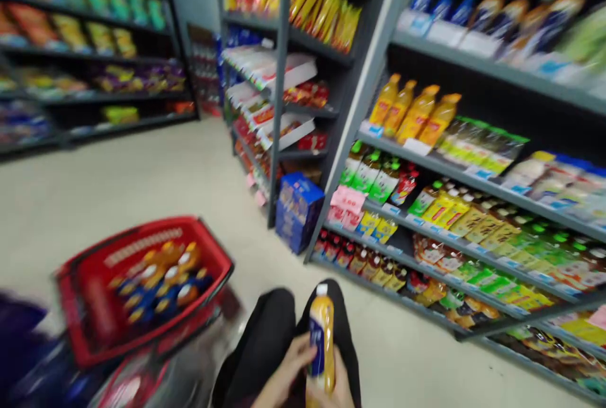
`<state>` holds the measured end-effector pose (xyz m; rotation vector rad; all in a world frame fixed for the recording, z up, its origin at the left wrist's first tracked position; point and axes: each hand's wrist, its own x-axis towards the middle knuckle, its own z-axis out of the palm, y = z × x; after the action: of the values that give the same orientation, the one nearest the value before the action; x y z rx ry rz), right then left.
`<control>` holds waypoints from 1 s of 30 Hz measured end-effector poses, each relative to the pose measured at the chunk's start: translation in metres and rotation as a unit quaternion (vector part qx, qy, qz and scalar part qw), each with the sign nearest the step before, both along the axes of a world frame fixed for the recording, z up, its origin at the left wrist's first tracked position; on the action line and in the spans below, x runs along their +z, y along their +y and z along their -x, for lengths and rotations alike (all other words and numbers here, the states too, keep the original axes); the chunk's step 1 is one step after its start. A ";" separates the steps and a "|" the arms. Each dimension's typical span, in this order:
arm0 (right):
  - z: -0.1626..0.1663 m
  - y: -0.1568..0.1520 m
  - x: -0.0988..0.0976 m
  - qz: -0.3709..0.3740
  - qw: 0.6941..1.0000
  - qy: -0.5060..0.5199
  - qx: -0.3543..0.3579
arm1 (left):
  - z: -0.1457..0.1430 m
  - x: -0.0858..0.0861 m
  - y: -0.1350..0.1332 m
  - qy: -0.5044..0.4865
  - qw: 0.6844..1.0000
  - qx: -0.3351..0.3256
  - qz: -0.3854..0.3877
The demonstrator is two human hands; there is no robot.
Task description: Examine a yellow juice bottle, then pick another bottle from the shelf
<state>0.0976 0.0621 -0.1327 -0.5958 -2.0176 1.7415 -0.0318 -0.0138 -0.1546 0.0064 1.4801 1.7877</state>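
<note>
The left hand (290, 360) is partly closed, its fingers bent against the front and left side of an orange-yellow, slender, cylindrical plastic bottle (326, 314). The right hand (338, 378) is curled around the lower right side of the same bottle, so we hold it between both hands. The bottle is located in front of our knees, clad in black trousers (265, 326), with its cap end pointing up and away from us.

We note the following features of the bottle. The cap is small and white. Below it, the shoulder is rounded and widens into a straight body. The contents show as an even orange-yellow. A dark blue label with pale marks covers the left part of the visible face; blur prevents us from reading it. The base is covered by the hands or lies outside the view.

To the left of our knees, a red plastic shopping basket (76, 307) with a dark rim contains several blurred blue-and-orange packages (163, 282). To the right, a grey metal shelving unit (411, 154) carries rows of bottled drinks.
</note>
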 end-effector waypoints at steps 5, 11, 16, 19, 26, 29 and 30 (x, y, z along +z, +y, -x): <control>-0.013 0.004 -0.022 0.059 0.997 -0.018 0.047 | -0.027 -0.033 -0.009 -0.082 0.983 0.005 -0.167; -0.014 0.007 -0.018 -0.007 0.997 -0.043 0.060 | -0.020 -0.028 -0.004 -0.062 0.971 -0.019 -0.231; -0.018 0.010 -0.018 0.000 0.998 -0.035 0.055 | -0.019 -0.032 -0.003 -0.099 0.963 -0.016 -0.249; -0.020 0.013 -0.016 0.032 0.995 -0.044 0.088 | -0.018 -0.035 -0.003 -0.157 0.944 -0.006 -0.291; -0.017 0.013 -0.025 0.007 0.995 -0.055 0.081 | -0.016 -0.032 -0.006 -0.217 0.903 -0.026 -0.371; -0.016 0.011 -0.026 0.013 0.993 -0.082 0.086 | -0.016 -0.033 -0.007 -0.225 0.896 -0.033 -0.380; -0.016 0.010 -0.025 0.014 0.992 -0.089 0.087 | -0.016 -0.033 -0.007 -0.227 0.894 -0.033 -0.385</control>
<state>0.1135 0.0723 -0.1573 -0.6196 -2.2277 1.8794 -0.0161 -0.0210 -0.1874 0.0344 0.3863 2.0308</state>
